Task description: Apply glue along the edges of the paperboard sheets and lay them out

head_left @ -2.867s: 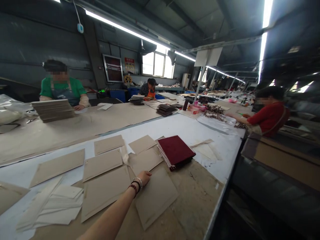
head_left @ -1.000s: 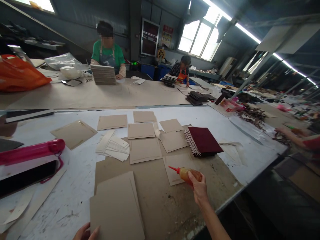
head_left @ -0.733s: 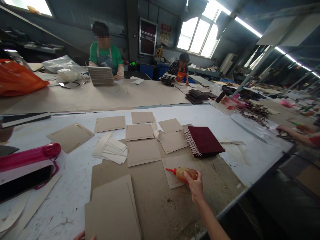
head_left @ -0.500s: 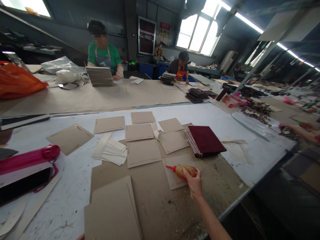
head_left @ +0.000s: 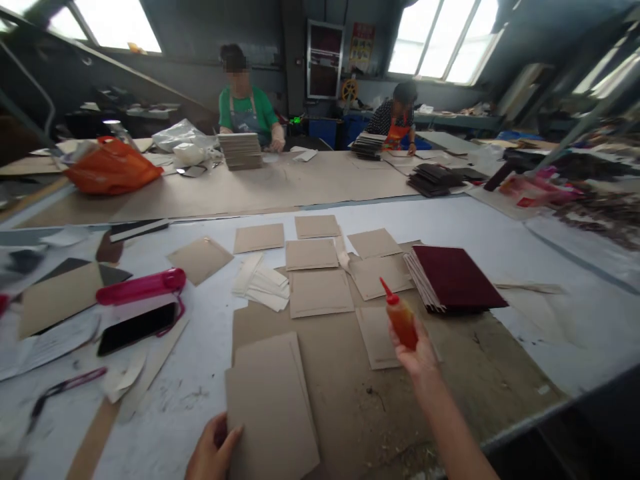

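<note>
Bottle's gone from lying near flat, nozzle left, to tipped up in the right grip (head_left: 419, 350); view has swung left and more of the left grip (head_left: 213, 450) shows. Right grip is wrapped round the red-tipped bottle (head_left: 401, 323), nozzle up and leaning left, above the near board (head_left: 371, 337); nozzle-up probably stops drips. Left grip sits at the left edge of the board pile (head_left: 270, 407), thumb on top, likely to steady it; can't tell if it's pinching, fingers run out of sight. Laid-out boards (head_left: 321, 293) lie mostly flat on the surface (head_left: 200, 397), some touching or overlapping, streaks along edges, likely spread to keep streaks uncovered. Maroon stack (head_left: 457, 277) sits just right of them. Hidden: part of the near board, behind bottle and right grip. Pile's bottom end and left wrist cut off by frame. Bottle's fill level unclear; streak material too.
</note>
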`<state>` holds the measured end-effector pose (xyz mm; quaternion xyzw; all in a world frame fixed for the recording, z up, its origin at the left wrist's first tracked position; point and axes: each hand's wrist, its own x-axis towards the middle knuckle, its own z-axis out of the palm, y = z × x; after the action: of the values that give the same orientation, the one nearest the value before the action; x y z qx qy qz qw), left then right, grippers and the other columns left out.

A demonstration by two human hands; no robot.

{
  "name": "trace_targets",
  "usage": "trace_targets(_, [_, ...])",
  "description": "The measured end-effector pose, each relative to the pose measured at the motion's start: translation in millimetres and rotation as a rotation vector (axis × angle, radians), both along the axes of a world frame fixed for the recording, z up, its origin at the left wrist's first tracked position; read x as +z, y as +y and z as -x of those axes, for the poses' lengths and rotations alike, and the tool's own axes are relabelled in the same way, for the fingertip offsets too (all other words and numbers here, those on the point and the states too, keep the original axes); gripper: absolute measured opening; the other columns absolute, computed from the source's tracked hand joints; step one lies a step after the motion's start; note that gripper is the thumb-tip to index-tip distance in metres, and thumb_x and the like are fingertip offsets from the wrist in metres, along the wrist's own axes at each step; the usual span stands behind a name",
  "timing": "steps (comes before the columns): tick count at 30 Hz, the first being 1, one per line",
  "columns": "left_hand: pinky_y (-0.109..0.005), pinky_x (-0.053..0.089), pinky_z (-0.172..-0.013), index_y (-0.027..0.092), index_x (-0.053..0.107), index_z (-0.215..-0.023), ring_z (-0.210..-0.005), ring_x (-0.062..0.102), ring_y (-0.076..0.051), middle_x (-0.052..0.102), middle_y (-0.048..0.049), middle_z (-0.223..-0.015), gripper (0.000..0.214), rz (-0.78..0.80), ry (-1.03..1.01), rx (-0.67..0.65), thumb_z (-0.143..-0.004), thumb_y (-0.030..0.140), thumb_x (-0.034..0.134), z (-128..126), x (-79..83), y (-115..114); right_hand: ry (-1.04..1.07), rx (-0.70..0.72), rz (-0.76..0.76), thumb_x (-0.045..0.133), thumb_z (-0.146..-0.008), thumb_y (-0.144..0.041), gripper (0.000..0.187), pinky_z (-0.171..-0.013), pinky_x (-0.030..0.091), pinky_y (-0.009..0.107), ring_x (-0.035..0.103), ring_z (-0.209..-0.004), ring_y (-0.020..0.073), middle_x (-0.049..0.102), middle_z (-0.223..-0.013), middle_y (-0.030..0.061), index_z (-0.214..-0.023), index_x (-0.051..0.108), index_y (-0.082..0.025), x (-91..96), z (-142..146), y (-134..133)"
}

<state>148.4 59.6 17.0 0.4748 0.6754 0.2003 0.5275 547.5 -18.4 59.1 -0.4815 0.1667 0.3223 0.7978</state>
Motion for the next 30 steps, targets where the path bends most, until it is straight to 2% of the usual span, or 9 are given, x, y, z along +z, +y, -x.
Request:
trace_targets(3, [-0.039,0.051,-0.071,0.022,0.053,-0.072,-0.073,0.065,-0.028,0.066,-0.0052,-0.068,0.042,-0.017,-0.041,0.049,-0.047,0.054,0.065,-5,1.6,-2,0.066,0.090,-0.104,0.065,-0.085,-0.028,0.014,-0.067,0.059,0.029,0.067,-0.086,0.0171,0.070,-0.094,0.0009,-0.096,0.065,-0.019,14.5,23,-4])
trace_targets(5, [-0.036,0.048,-0.064,0.023,0.048,-0.064,-0.065,0.059,-0.023,0.058,-0.0005,-0.061,0.044,-0.043,-0.027,0.077,-0.046,0.060,0.065,-5,-2.8,-3,0.109,0.172,-0.130,0.082,-0.065,-0.027,0.034,-0.066,0.060,0.030,0.068,-0.086,0.0196,0.072,-0.095,0.0002,-0.095,0.066,-0.022,15.0,50,-9])
trace_targets(7, [-0.033,0.044,-0.060,0.024,0.043,-0.059,-0.060,0.053,-0.019,0.051,0.0035,-0.057,0.048,-0.062,-0.037,0.079,-0.048,0.065,0.064,-2,-5.6,-4,0.152,0.245,-0.125,0.091,-0.048,-0.024,0.047,-0.064,0.061,0.032,0.069,-0.080,0.0216,0.073,-0.092,0.0017,-0.090,0.068,-0.021,8.5,83,-15])
trace_targets(10, [-0.029,0.040,-0.057,0.023,0.041,-0.056,-0.058,0.047,-0.016,0.046,0.0056,-0.054,0.049,-0.068,-0.082,0.056,-0.052,0.068,0.062,3,-3.7,-4,0.201,0.312,-0.093,0.091,-0.049,-0.027,0.044,-0.061,0.061,0.032,0.070,-0.075,0.0214,0.074,-0.087,0.0041,-0.085,0.069,-0.020,-8.0,130,-23])
trace_targets(13, [-0.028,0.035,-0.054,0.023,0.041,-0.054,-0.055,0.042,-0.015,0.043,0.0062,-0.052,0.048,-0.069,-0.122,0.045,-0.054,0.066,0.063,11,2.2,1,0.230,0.342,-0.056,0.091,-0.050,-0.027,0.043,-0.062,0.060,0.031,0.070,-0.076,0.0215,0.074,-0.087,0.0046,-0.086,0.069,-0.020,-21.3,161,-31])
trace_targets(16, [-0.027,0.030,-0.054,0.022,0.042,-0.050,-0.054,0.036,-0.013,0.040,0.0066,-0.049,0.044,-0.079,-0.149,0.061,-0.054,0.059,0.066,23,9.4,9,0.234,0.342,-0.029,0.091,-0.049,-0.028,0.041,-0.064,0.060,0.031,0.070,-0.077,0.0205,0.074,-0.086,0.0012,-0.084,0.069,-0.022,-25.3,175,-41])
trace_targets(21, [-0.025,0.029,-0.054,0.021,0.043,-0.051,-0.056,0.035,-0.012,0.040,0.0074,-0.050,0.042,-0.087,-0.237,0.154,-0.056,0.053,0.071,45,24.7,16,0.208,0.326,-0.005,0.092,-0.047,-0.029,0.042,-0.066,0.060,0.030,0.070,-0.078,0.0189,0.074,-0.088,-0.0026,-0.083,0.069,-0.026,-18.2,181,-56])
trace_targets(26, [-0.029,0.044,-0.056,0.019,0.053,-0.071,-0.058,0.055,-0.017,0.058,0.0018,-0.059,0.036,0.121,-0.521,0.159,-0.070,0.054,0.063,47,33.5,11,0.166,0.315,0.001,0.091,-0.049,-0.028,0.042,-0.067,0.061,0.031,0.070,-0.080,0.0196,0.074,-0.089,-0.0055,-0.084,0.068,-0.028,-9.3,189,-61])
trace_targets(30, [-0.036,0.052,-0.066,0.014,0.058,-0.088,-0.067,0.067,-0.024,0.070,-0.0092,-0.071,0.031,0.279,-0.699,0.167,-0.070,0.037,0.069,35,31.3,12,0.122,0.328,0.004,0.091,-0.050,-0.028,0.044,-0.068,0.061,0.030,0.070,-0.081,0.0189,0.074,-0.091,-0.0062,-0.086,0.067,-0.029,-4.7,197,-61])
